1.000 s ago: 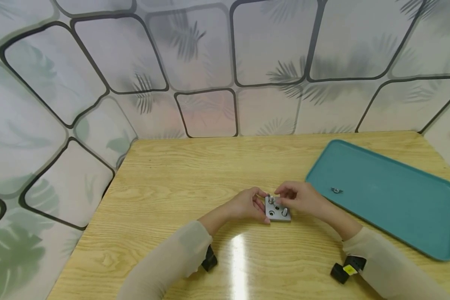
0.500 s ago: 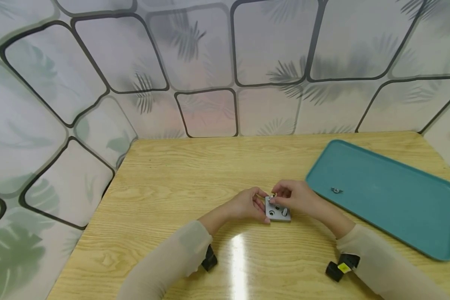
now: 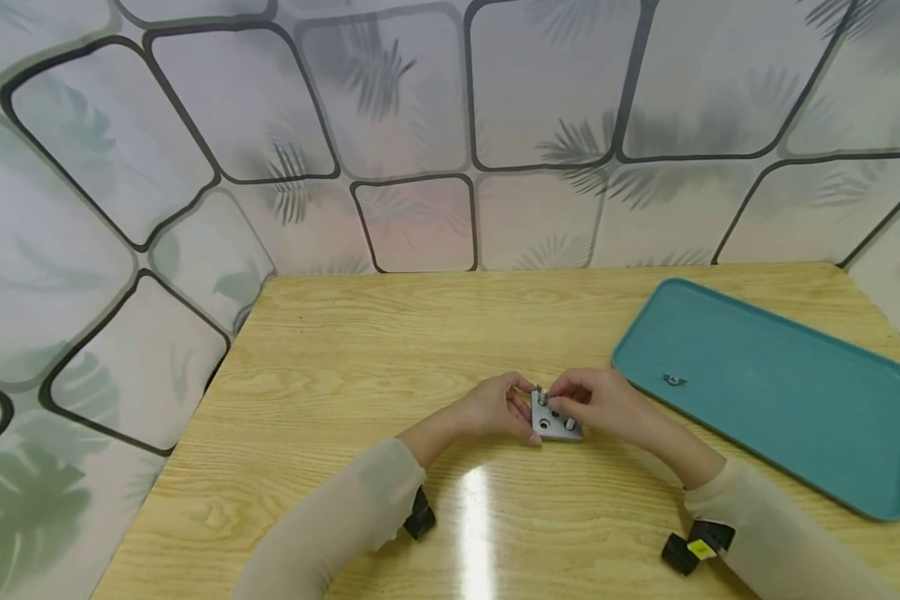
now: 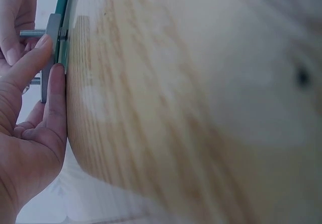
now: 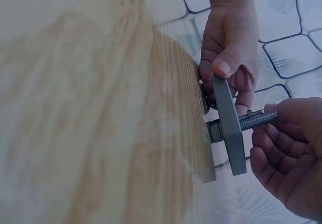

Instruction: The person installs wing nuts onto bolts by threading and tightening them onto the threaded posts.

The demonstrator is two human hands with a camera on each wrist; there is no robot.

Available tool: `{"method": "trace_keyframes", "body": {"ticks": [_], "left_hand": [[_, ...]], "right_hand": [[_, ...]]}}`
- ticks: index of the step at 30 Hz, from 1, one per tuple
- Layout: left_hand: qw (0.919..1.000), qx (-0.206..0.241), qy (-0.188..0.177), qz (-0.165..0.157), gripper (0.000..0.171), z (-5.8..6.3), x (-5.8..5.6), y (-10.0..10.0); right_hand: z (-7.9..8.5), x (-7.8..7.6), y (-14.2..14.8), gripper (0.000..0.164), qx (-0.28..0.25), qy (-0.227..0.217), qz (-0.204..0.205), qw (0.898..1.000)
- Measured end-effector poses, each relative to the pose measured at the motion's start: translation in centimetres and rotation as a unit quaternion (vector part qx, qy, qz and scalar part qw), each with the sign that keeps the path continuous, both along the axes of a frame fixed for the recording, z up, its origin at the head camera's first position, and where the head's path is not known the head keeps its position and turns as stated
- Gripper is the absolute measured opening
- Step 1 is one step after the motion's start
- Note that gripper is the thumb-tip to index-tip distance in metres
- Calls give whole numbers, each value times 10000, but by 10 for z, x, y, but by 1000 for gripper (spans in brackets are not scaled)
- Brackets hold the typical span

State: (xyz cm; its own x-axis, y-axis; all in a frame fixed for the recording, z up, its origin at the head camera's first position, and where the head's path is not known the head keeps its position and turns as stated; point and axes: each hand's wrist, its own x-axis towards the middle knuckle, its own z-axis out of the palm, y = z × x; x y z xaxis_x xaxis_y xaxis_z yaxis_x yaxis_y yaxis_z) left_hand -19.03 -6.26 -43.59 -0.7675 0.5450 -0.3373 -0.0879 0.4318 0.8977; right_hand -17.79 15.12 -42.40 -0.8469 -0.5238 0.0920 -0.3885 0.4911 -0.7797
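Note:
My left hand [image 3: 491,408] grips a small grey metal plate [image 3: 558,432] by its left edge, thumb on one face and fingers beneath. Several holes show in the plate. Two bolts pass through it; the threaded shank of the near-right bolt [image 5: 264,119] juts out in the right wrist view, its hex head [image 5: 215,132] on the underside. At the far-left bolt [image 3: 542,397], the thumb and forefinger of my right hand [image 3: 603,404] pinch what looks like a wing nut, mostly hidden by the fingertips. In the left wrist view the plate [image 4: 50,58] is seen edge-on.
A teal tray [image 3: 772,392] lies on the right of the wooden table [image 3: 375,333]. One loose wing nut [image 3: 673,380] rests near its left edge. Behind the table stands a patterned wall [image 3: 412,225].
My right hand moved left onto the far bolt, then drew slightly back to the right, its fingers staying by the bolt. The left hand and the plate have hardly moved.

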Motion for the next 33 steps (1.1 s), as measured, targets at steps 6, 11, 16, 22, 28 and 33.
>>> {"method": "trace_keyframes", "body": {"ticks": [6, 11, 16, 22, 28, 33], "left_hand": [[10000, -38, 38, 6, 68, 0, -1, 0], [10000, -41, 11, -11, 66, -1, -1, 0], [10000, -15, -20, -47, 66, -1, -1, 0], [10000, -5, -1, -24, 65, -1, -1, 0], [10000, 8, 7, 0, 65, 0, 0, 1], [10000, -1, -22, 11, 65, 1, 0, 1]], "right_hand": [[1, -2, 1, 13, 134, 135, -230, 9996], [0, -5, -2, 23, 172, 154, -404, 9989], [-3, -9, -7, 27, 101, 190, -358, 9991], [-3, -10, -9, 23, 80, 82, -334, 9994], [-3, -8, -2, 15, 151, 131, -247, 9995], [-2, -7, 1, 9, 158, 154, -73, 9997]]}}
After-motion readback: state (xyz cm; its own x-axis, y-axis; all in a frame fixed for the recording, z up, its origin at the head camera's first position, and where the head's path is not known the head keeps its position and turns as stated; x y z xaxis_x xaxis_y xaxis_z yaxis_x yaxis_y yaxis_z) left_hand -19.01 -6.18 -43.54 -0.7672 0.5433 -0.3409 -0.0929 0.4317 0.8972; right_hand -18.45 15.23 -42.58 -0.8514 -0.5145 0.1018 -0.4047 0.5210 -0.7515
